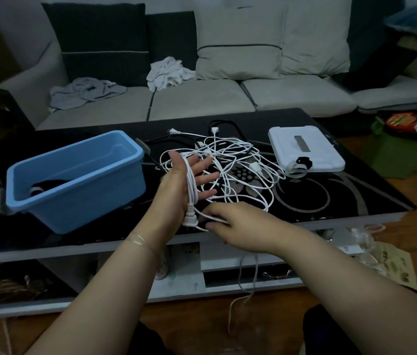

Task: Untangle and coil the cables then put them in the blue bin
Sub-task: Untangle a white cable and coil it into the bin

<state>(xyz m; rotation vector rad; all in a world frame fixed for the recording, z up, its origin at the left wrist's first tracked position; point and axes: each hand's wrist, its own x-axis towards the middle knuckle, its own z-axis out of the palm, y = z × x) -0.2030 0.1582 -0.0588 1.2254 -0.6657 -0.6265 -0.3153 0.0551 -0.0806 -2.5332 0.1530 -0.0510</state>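
Observation:
A tangle of white cables (238, 162) lies on the black glass table (330, 190). My left hand (184, 185) is upright with its fingers spread, and loops of a white cable (192, 190) are wound round its palm. That cable's plug (189, 221) hangs at the heel of the hand. My right hand (233, 224) pinches the same white cable just right of the plug, at the table's front edge. The blue bin (74, 180) stands left of my hands and holds a coiled black cable (46, 187).
A white flat device (305, 147) with a strap lies at the table's right. Black cables (225, 123) run behind the tangle. A grey sofa (202, 98) with crumpled cloths stands beyond the table. A green bin (394, 155) with clutter sits on the floor at right.

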